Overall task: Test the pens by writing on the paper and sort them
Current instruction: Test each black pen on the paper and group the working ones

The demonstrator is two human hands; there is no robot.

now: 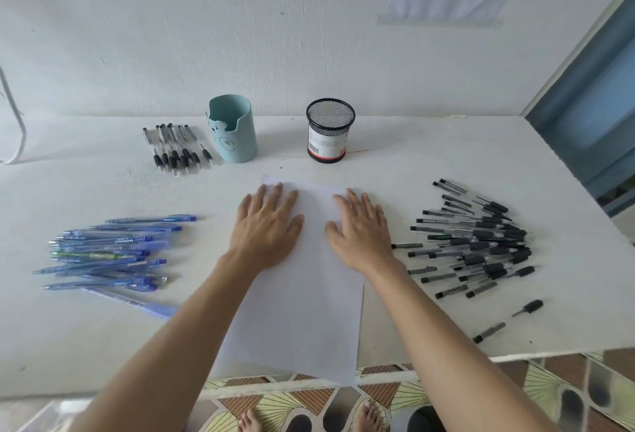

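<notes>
From the head camera, both hands lie flat with fingers straight and spread, holding nothing: the left hand (266,225) and right hand (359,229) press on the far half of the white sheet of paper (302,311), which lies mid-worktop (103,345) and overhangs its near edge. The paper looks almost unmarked. With the heap of blue click pens (110,253) to the left, the heap of black capped pens (477,242) to the right and only a short row of black pens (177,146) beside the pale teal cup (233,129), testing seems barely begun.
</notes>
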